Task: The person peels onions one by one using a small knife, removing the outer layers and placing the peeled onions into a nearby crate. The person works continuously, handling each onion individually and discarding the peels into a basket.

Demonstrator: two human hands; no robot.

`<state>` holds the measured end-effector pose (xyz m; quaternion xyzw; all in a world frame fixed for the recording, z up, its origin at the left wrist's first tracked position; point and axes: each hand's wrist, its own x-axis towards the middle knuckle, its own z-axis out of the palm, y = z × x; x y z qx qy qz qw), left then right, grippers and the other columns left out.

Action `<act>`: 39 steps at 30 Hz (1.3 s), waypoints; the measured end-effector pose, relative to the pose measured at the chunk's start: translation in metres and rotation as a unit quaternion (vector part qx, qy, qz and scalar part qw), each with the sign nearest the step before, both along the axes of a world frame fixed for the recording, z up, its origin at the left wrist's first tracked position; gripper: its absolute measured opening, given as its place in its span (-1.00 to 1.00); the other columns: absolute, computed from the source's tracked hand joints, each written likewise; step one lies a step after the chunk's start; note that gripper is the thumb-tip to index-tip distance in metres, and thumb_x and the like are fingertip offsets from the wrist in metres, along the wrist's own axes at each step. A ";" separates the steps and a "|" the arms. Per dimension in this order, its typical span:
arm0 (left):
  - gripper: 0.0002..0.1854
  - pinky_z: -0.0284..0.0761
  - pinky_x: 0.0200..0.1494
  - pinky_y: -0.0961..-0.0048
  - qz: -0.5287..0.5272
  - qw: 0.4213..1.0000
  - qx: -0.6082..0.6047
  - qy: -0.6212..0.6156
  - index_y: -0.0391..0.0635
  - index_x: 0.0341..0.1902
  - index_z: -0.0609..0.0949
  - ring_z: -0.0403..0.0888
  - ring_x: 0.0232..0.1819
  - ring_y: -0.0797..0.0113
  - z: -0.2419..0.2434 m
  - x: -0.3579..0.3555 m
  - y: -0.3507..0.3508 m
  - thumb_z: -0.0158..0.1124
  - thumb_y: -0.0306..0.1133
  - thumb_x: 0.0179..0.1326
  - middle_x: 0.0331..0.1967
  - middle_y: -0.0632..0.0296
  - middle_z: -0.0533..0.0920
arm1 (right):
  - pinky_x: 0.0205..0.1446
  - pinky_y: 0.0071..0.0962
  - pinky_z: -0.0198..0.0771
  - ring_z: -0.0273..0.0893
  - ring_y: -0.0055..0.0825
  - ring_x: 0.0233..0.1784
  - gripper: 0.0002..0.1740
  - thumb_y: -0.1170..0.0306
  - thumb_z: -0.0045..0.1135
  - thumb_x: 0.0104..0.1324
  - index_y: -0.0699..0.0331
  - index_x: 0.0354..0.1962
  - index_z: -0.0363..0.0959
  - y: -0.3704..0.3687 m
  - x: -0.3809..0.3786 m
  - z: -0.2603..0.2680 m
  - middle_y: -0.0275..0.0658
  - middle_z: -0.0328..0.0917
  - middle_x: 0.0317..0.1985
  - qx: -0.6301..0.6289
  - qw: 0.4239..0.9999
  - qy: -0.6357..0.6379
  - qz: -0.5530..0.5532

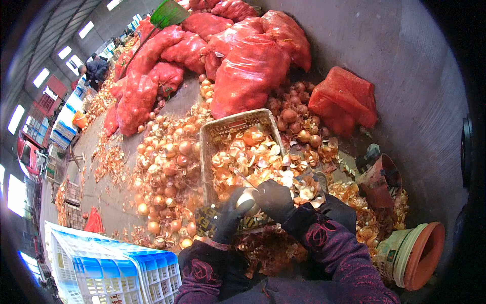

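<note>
My left hand [229, 217], in a dark glove, grips a pale, peeled-looking onion [246, 200] above the near end of a worn plastic crate [205, 167]. Close against the onion, my gloved right hand [276, 200] is closed on a small knife, its thin blade [246, 179] pointing up and left. Its handle is hidden in the glove. Papery onion skins [237, 154] and cut scraps fill the crate beneath both hands.
Loose unpeeled onions [167, 163] lie left of the crate. Red mesh sacks [250, 76] are heaped beyond it. White-and-blue crates [114, 266] stand at lower left, nested buckets [412, 254] lie at lower right. A person [95, 70] bends over far left.
</note>
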<state>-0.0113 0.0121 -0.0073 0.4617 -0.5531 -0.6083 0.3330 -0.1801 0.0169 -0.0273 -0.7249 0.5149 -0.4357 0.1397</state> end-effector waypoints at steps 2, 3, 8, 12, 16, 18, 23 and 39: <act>-0.48 0.44 -0.07 0.47 0.032 0.999 -0.004 0.003 -0.19 0.06 0.41 0.49 -0.12 0.38 -0.002 -0.005 0.000 0.20 -0.34 -0.04 -0.15 0.20 0.51 | -0.47 -0.35 0.37 0.49 -0.28 -0.53 -0.77 0.30 0.16 0.14 0.31 -0.41 0.41 -0.002 0.003 0.000 -0.18 0.47 -0.53 -0.003 1.000 0.003 -0.024; -0.48 0.44 -0.06 0.46 0.041 0.999 -0.010 0.028 -0.19 0.06 0.40 0.49 -0.12 0.37 -0.002 -0.007 0.000 0.20 -0.33 -0.04 -0.14 0.19 0.51 | -0.47 -0.39 0.37 0.48 -0.36 -0.54 -0.76 0.31 0.16 0.14 0.33 -0.40 0.42 -0.002 0.003 0.002 -0.22 0.48 -0.54 0.104 0.985 -0.134 -0.034; -0.43 0.40 0.02 0.42 0.061 0.991 -0.064 0.097 -0.18 0.10 0.36 0.47 -0.06 0.36 -0.002 -0.013 0.004 0.20 -0.26 -0.03 -0.08 0.16 0.48 | -0.46 -0.53 0.36 0.41 -0.65 -0.54 -0.73 0.32 0.17 0.12 0.40 -0.37 0.44 -0.005 0.008 0.018 -0.36 0.48 -0.55 0.274 0.842 -0.464 -0.020; -0.42 0.38 0.02 0.40 0.068 0.991 -0.048 0.107 -0.19 0.10 0.35 0.44 -0.02 0.34 -0.008 -0.015 0.000 0.19 -0.20 0.00 -0.06 0.16 0.47 | -0.45 -0.50 0.35 0.40 -0.63 -0.55 -0.74 0.30 0.17 0.11 0.38 -0.40 0.45 -0.001 0.003 0.026 -0.36 0.46 -0.60 0.243 0.926 -0.289 -0.024; -0.45 0.37 0.03 0.41 0.066 0.993 -0.028 0.097 -0.19 0.10 0.34 0.44 -0.02 0.32 -0.013 -0.015 -0.002 0.17 -0.24 0.01 -0.07 0.16 0.46 | -0.53 -0.57 0.34 0.39 -0.65 -0.59 -0.75 0.32 0.15 0.14 0.38 -0.37 0.43 0.000 0.002 0.022 -0.36 0.45 -0.58 0.298 0.864 -0.406 0.007; -0.42 0.35 0.05 0.40 0.085 0.990 -0.029 0.112 -0.18 0.11 0.32 0.43 -0.01 0.30 -0.014 -0.014 0.000 0.18 -0.29 -0.05 -0.05 0.15 0.44 | -0.58 -0.64 0.33 0.39 -0.67 -0.62 -0.75 0.35 0.14 0.16 0.39 -0.33 0.41 -0.001 0.003 0.020 -0.36 0.46 -0.55 0.332 0.790 -0.514 0.038; -0.37 0.35 0.07 0.39 0.083 0.985 -0.049 0.144 -0.18 0.11 0.31 0.41 0.00 0.29 -0.020 -0.016 -0.002 0.22 -0.29 -0.11 -0.06 0.16 0.44 | -0.57 -0.63 0.31 0.40 -0.68 -0.62 -0.76 0.35 0.16 0.14 0.39 -0.36 0.43 0.001 0.001 0.029 -0.36 0.46 -0.59 0.281 0.842 -0.456 0.058; -0.22 0.26 0.16 0.39 0.068 0.964 0.023 0.256 -0.19 0.11 0.34 0.39 0.07 0.26 0.013 -0.024 0.001 0.39 -0.28 -0.30 -0.02 0.17 0.43 | -0.63 -0.58 0.26 0.30 -0.59 -0.69 -0.86 0.35 0.04 0.19 0.24 -0.36 0.35 -0.008 -0.012 0.016 -0.35 0.40 -0.61 0.384 0.553 -0.736 0.074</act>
